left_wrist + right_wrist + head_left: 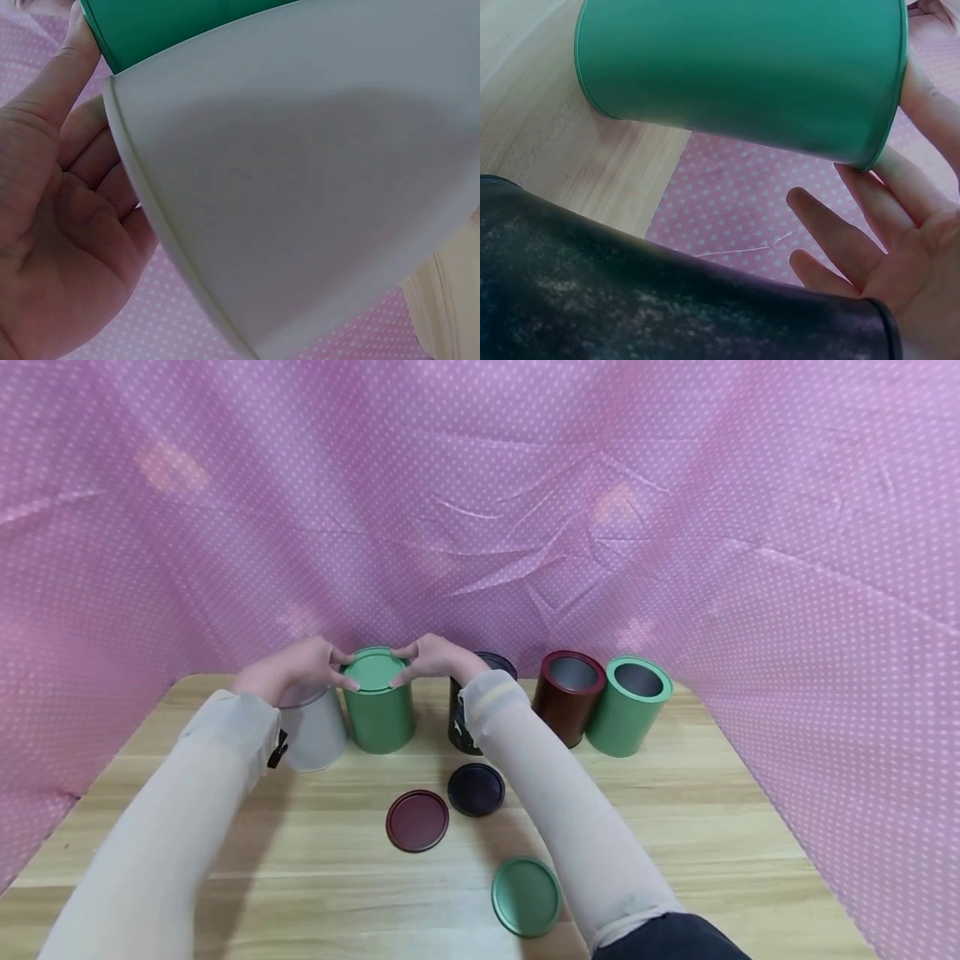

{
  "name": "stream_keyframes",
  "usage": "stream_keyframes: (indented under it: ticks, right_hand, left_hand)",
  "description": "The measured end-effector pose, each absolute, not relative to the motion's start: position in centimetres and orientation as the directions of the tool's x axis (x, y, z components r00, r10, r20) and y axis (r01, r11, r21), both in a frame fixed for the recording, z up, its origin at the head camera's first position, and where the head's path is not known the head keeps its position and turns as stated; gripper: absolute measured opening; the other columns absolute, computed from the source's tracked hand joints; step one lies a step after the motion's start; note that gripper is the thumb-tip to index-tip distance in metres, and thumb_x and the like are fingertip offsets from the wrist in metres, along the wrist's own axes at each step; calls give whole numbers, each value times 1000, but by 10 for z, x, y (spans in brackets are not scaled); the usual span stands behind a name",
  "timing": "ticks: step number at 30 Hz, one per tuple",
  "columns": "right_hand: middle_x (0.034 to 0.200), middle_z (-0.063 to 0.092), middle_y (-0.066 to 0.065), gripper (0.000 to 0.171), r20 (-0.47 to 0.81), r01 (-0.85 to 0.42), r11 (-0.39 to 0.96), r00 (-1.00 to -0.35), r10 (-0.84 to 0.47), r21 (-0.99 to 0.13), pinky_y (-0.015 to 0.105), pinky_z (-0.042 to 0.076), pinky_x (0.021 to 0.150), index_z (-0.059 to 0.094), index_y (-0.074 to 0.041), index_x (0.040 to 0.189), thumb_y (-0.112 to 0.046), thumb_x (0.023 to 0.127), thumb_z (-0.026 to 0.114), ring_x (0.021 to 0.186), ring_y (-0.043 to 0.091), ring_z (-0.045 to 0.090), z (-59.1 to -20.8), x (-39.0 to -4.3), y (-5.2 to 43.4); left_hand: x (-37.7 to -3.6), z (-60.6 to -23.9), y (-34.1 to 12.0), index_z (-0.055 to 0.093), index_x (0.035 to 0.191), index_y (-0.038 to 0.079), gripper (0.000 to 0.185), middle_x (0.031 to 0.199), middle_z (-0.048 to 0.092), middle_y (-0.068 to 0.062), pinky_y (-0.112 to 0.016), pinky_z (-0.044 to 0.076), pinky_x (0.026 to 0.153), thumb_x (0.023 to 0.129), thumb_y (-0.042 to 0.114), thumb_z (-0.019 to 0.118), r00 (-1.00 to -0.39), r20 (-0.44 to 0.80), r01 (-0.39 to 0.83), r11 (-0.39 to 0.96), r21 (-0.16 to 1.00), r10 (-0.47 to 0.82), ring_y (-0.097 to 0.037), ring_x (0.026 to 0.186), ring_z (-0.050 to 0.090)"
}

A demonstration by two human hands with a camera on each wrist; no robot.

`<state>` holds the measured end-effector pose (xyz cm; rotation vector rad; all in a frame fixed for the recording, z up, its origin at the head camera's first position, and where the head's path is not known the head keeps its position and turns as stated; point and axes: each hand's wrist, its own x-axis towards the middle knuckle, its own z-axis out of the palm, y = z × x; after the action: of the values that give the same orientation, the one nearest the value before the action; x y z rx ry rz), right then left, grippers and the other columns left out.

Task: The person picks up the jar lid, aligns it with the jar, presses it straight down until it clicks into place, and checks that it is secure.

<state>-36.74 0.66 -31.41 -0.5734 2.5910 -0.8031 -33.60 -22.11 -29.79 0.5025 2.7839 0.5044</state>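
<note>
Both hands are on the job here, one either side of a round green lid [373,670] sitting atop a green cylindrical can [382,722]! The can stands upright towards the back of the pale wooden table [337,877]. The left hand [300,664] has thumb and fingers parted, tips at the lid's left edge. Across from it, the right hand [438,656] mirrors the pose, a wide spread with thumb and finger touching the rim (the lower fingers, seen from the right wrist, hang free of the can). Is the lid fully seated? Hard to say, with fingertips over its edge.

Just left of the green can, a plain white cylindrical can [313,735] stands beneath the left hand. To the right comes a black can with pale speckles [456,718], partly behind the right forearm. Further right, side by side, it's a dark red cylindrical can [562,714] and a second green can [626,722], both topless with grey insides showing.

Down in front, three loose lids lie flat: a dark red disc [417,821], a black disc [476,790] near it, and a green disc [527,897] closest to the person. Pink white-dotted cloth [480,510] walls it all in.
</note>
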Motion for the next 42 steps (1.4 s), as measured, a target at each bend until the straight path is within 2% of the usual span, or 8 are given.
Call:
stream_keyframes:
  ticks: [6, 13, 19, 25, 31, 36, 42]
  right_hand:
    - [149, 44, 2, 71, -199, -310, 731, -832, -518, -608, 46, 31, 116, 46, -23, 144, -40, 82, 76, 140, 23, 39, -313, -358, 8]
    - [148, 46, 5, 71, -205, -346, 735, -812, -546, -584, 43, 34, 115, 45, -19, 145, -38, 84, 75, 138, 22, 43, -312, -350, 9]
    - [148, 46, 7, 71, -187, -354, 725, -815, -549, -591, 43, 35, 114, 44, -17, 146, -35, 85, 74, 137, 24, 44, -315, -349, 11]
    - [149, 46, 5, 73, -196, -340, 694, -798, -570, -635, 40, 34, 115, 40, -15, 148, -33, 86, 74, 137, 21, 43, -315, -348, 11]
    - [149, 46, 7, 73, -182, -316, 688, -817, -547, -653, 42, 32, 116, 40, -13, 148, -30, 86, 74, 137, 23, 43, -309, -352, 11]
    - [151, 44, 6, 74, -222, -293, 698, -807, -547, -654, 41, 32, 116, 38, -13, 149, -31, 86, 74, 137, 22, 43, -312, -352, 11]
    - [149, 46, 9, 72, -187, -288, 669, -818, -544, -686, 43, 33, 115, 41, -10, 147, -28, 86, 74, 135, 25, 46, -318, -354, 9]
  left_hand:
    - [-321, -294, -218, 49, 137, -1, 70, 138, 48, -26, -63, 28, 110, 85, 39, 72, -914, -174, 279, 879, 387, 367, -47, 132, 39]
    - [-309, -295, -212, 50, 134, -7, 66, 135, 50, -26, -59, 30, 110, 86, 33, 72, -904, -165, 302, 864, 403, 393, -46, 130, 43]
    - [-308, -296, -212, 48, 137, -4, 69, 137, 49, -28, -62, 30, 109, 86, 36, 71, -913, -169, 283, 874, 395, 372, -47, 131, 42]
    - [-306, -298, -214, 47, 139, -1, 71, 137, 50, -27, -60, 36, 106, 86, 40, 71, -916, -160, 282, 876, 392, 367, -43, 126, 50]
    - [-311, -297, -215, 45, 142, 2, 74, 141, 47, -26, -62, 30, 109, 86, 45, 69, -925, -132, 272, 863, 425, 356, -46, 132, 41]
    - [-310, -304, -218, 44, 143, 5, 74, 141, 48, -26, -63, 32, 108, 87, 45, 68, -924, -146, 255, 855, 452, 353, -45, 129, 45]
    - [-308, -306, -219, 41, 145, 3, 74, 136, 53, -25, -62, 31, 109, 88, 42, 68, -929, -145, 232, 843, 485, 340, -42, 129, 46]
